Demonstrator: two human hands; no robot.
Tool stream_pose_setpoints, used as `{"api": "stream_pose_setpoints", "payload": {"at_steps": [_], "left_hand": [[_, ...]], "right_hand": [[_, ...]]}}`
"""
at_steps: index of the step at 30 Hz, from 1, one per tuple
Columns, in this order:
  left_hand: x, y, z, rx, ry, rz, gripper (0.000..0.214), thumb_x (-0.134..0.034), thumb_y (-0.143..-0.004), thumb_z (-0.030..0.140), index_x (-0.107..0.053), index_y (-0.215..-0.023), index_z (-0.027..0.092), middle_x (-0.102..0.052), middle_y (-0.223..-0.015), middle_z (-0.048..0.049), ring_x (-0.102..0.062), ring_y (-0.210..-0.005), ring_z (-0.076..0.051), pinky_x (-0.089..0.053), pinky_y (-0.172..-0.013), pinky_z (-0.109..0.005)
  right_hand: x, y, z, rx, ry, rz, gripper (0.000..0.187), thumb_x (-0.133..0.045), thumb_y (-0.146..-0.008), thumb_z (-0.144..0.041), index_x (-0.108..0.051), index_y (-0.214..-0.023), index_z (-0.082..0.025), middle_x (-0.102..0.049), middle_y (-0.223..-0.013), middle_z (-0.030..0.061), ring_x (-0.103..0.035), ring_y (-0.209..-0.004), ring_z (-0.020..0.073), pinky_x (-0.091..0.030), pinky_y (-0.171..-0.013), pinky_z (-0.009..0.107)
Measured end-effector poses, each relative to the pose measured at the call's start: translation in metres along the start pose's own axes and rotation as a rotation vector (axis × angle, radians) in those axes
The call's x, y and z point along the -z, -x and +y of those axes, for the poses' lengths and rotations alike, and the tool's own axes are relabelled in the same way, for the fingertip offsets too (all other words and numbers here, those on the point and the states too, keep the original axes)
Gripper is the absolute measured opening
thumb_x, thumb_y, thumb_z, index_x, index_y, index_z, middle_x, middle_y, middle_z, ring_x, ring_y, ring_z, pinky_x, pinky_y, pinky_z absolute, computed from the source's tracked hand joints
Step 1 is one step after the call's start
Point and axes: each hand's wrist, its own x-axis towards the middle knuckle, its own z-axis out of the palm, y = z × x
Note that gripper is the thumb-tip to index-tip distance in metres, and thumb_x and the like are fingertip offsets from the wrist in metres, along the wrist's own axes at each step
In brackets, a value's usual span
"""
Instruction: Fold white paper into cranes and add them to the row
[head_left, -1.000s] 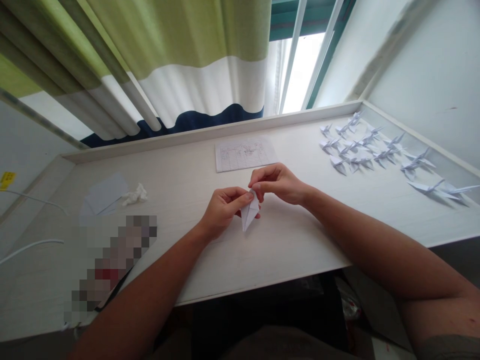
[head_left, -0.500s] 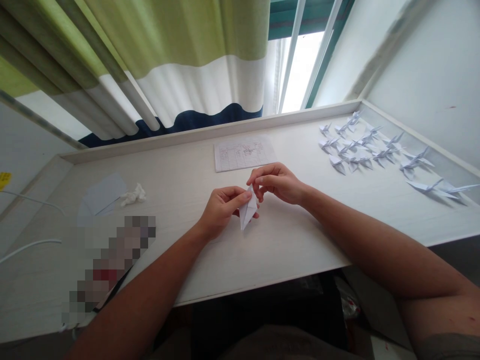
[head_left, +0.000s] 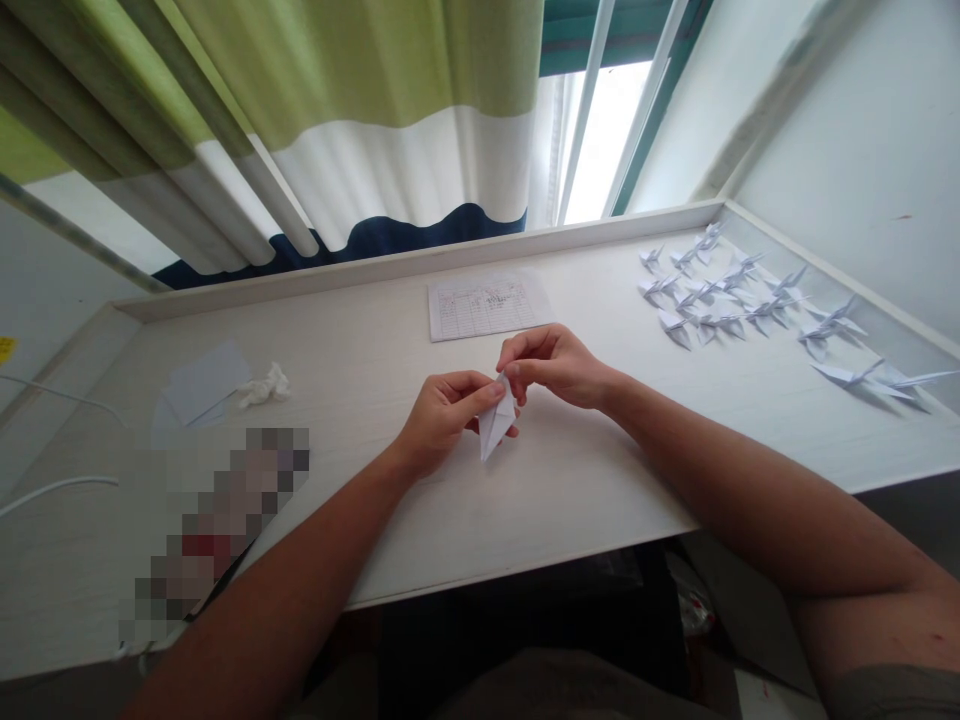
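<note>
A small folded piece of white paper (head_left: 495,428), pointed at its lower end, is held just above the white desk (head_left: 525,500) near its middle. My left hand (head_left: 444,418) pinches its left side with thumb and fingers closed. My right hand (head_left: 556,366) is curled over its top end, fingertips pressed together on the paper's upper tip. Both forearms reach in from the bottom of the view.
Several finished white paper cranes (head_left: 720,300) lie in rows at the desk's right. A printed sheet (head_left: 486,305) lies beyond my hands. Blank paper sheets (head_left: 199,385) and a crumpled scrap (head_left: 264,386) are at the left, with white cables (head_left: 52,490). Curtains and a window stand behind.
My hands and the folded paper stay almost where they were; my right fingertips shift slightly on the paper's top end.
</note>
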Motion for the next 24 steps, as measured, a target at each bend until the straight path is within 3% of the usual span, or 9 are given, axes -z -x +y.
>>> {"api": "stream_pose_setpoints", "payload": {"at_steps": [6, 9, 15, 19, 24], "left_hand": [[0.0, 0.0, 0.0, -0.025, -0.016, 0.042, 0.039, -0.09, -0.08, 0.053, -0.077, -0.083, 0.016, -0.079, -0.079, -0.0062, -0.079, -0.065, -0.022, -0.061, -0.053, -0.028], [0.0, -0.002, -0.004, -0.068, -0.102, 0.123, 0.04, -0.088, -0.082, 0.055, -0.079, -0.085, 0.016, -0.08, -0.079, -0.0074, -0.078, -0.069, -0.023, -0.06, -0.053, -0.027], [0.005, -0.007, -0.008, -0.191, -0.191, 0.353, 0.035, -0.088, -0.083, 0.053, -0.084, -0.085, 0.018, -0.078, -0.08, -0.0035, -0.07, -0.073, -0.017, -0.059, -0.063, -0.026], [0.01, -0.012, -0.011, -0.23, -0.217, 0.371, 0.03, -0.087, -0.082, 0.049, -0.085, -0.084, 0.019, -0.077, -0.077, -0.0028, -0.064, -0.07, -0.014, -0.052, -0.06, -0.023], [0.011, -0.015, -0.013, -0.219, -0.15, 0.387, 0.021, -0.09, -0.079, 0.039, -0.084, -0.084, 0.019, -0.077, -0.079, -0.0018, -0.062, -0.069, -0.012, -0.049, -0.063, -0.023]], "right_hand": [[-0.001, 0.0, -0.002, -0.008, 0.054, -0.013, 0.024, -0.085, -0.09, -0.037, -0.081, -0.089, -0.013, -0.076, -0.073, 0.0027, -0.07, -0.06, 0.0114, -0.061, -0.058, 0.023], [-0.001, -0.001, 0.0, -0.004, 0.135, 0.028, 0.028, -0.083, -0.091, -0.04, -0.079, -0.083, -0.013, -0.075, -0.072, 0.0025, -0.069, -0.061, 0.0112, -0.062, -0.058, 0.024], [-0.004, -0.002, 0.008, -0.091, 0.247, 0.107, 0.038, -0.089, -0.085, -0.048, -0.073, -0.094, -0.015, -0.073, -0.074, 0.0005, -0.07, -0.062, 0.0117, -0.061, -0.057, 0.023], [-0.009, -0.003, 0.012, -0.178, 0.237, 0.068, 0.045, -0.092, -0.079, -0.053, -0.068, -0.084, -0.015, -0.073, -0.071, 0.0009, -0.073, -0.065, 0.0137, -0.063, -0.06, 0.024], [-0.016, -0.004, 0.014, -0.191, 0.185, 0.102, 0.044, -0.099, -0.071, -0.047, -0.069, -0.078, -0.016, -0.076, -0.071, 0.0019, -0.075, -0.065, 0.0147, -0.062, -0.062, 0.025]]}}
